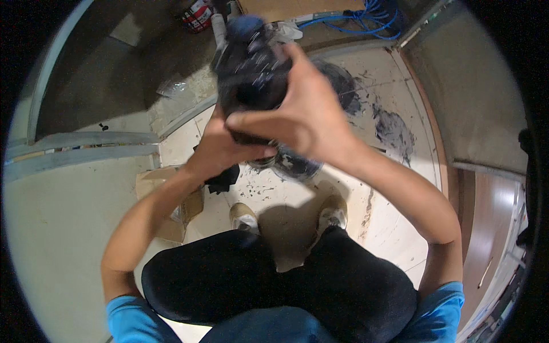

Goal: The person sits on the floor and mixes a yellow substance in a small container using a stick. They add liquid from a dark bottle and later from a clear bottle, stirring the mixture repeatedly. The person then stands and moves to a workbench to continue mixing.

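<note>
Between my two hands, up in front of me, is a dark, shiny, bottle-shaped thing [254, 74] with a bluish top, smeared by motion. Around its lower left part my left hand [223, 148] is closed, with the fingers partly hidden. My right hand [314, 108] grips its right side, the thumb lying across the near face. Just below my hands, a round container [297, 166] smeared with dark stuff stands on the floor, partly covered by them.
Dark grey smears [394, 131] mark the light tiled floor around a dark round shape [337, 83]. An open cardboard box [186, 214] stands left of my shoes. Blue cable [366, 20] lies coiled at the far right, and a red-and-black can [197, 16] at the far left. Panels flank both sides.
</note>
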Tool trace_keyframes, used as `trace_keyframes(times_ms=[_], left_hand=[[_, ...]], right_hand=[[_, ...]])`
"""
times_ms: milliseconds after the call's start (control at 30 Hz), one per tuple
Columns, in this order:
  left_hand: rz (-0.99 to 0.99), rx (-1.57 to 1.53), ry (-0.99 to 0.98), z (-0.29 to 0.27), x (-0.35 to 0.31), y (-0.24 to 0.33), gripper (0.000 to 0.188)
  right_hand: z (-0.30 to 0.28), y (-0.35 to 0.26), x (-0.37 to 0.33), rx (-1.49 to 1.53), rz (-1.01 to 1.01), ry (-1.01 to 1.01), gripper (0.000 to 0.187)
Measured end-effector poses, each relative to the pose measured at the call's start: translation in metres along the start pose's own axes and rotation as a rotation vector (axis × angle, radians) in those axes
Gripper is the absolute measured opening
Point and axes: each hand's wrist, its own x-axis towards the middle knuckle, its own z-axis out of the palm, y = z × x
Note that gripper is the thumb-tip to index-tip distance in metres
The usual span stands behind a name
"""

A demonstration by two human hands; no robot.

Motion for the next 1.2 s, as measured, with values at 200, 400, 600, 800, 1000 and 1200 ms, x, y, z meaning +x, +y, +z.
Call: trace_keyframes(times_ms=[200,400,600,800,1000,1200], left_hand=[[0.062,-0.1,0.178,0.046,-0.056,-0.077,0.118],[0.113,-0.204,0.111,0.076,-0.059,-0.111,0.109],[0.126,-0.028,0.177,0.079,-0.04,-0.105,0.101],[-0.036,-0.089,0.166,0.058,-0.045,-0.087,0.101],[-0.156,-0.248,0.117,0.045,-0.052,-0.079,0.106],[-0.162,-0.191,0.041,0.044,-0.054,-0.081,0.111]], right_hand=[[0.03,0.015,-0.06,0.09,0.112,-0.311,0.112],[-0.024,0.017,-0.07,0.135,0.295,-0.192,0.052],[-0.04,0.003,-0.028,-0.347,-0.12,-0.277,0.039],[-0.031,-0.004,-0.003,-0.54,-0.308,-0.363,0.047],[-0.025,-0.027,0.008,-0.503,-0.268,-0.474,0.042],[-0.03,-0.033,0.005,-0.491,-0.218,-0.56,0.035]])
